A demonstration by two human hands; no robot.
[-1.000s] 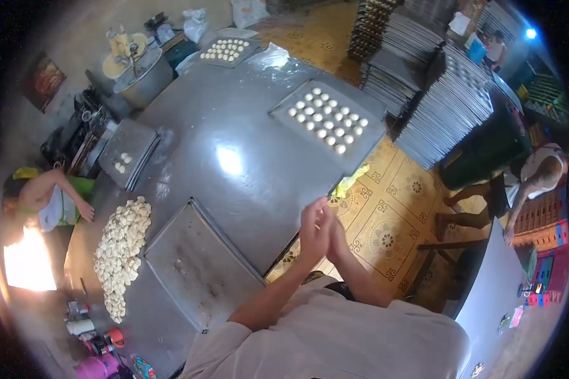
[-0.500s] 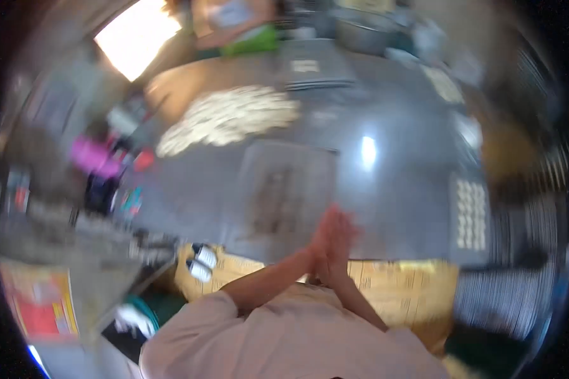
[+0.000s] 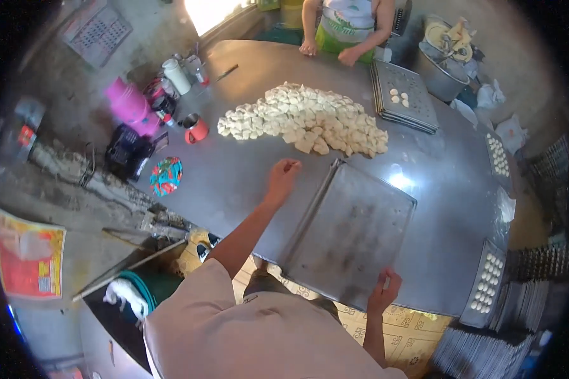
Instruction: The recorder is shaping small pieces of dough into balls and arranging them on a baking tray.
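A heap of pale cut dough pieces (image 3: pixel 310 117) lies on the metal table in front of me. My left hand (image 3: pixel 284 177) is just on the near side of the heap, left of the baking tray, its fingers curled together. Whatever those fingers may hold is hidden. The dark, stained baking tray (image 3: pixel 354 227) lies flat and bare, reaching toward the table's near edge. Beside its near right corner is my right hand (image 3: pixel 384 290), fingers bent inward with their tips close together. Whether anything is between them cannot be made out.
Across the metal table (image 3: pixel 442 252), a co-worker's hands (image 3: pixel 327 52) rest near its far edge. Stacked trays (image 3: pixel 408 95) stand far right; a tray of small dough balls (image 3: pixel 485 281) is at the right edge. A red mug (image 3: pixel 196 129) and colourful cloth (image 3: pixel 166 176) sit left.
My hands, pressed together over the tray before, are now apart: left toward the dough heap, right at the tray's near right corner. The view has turned, and the tray appears farther right.
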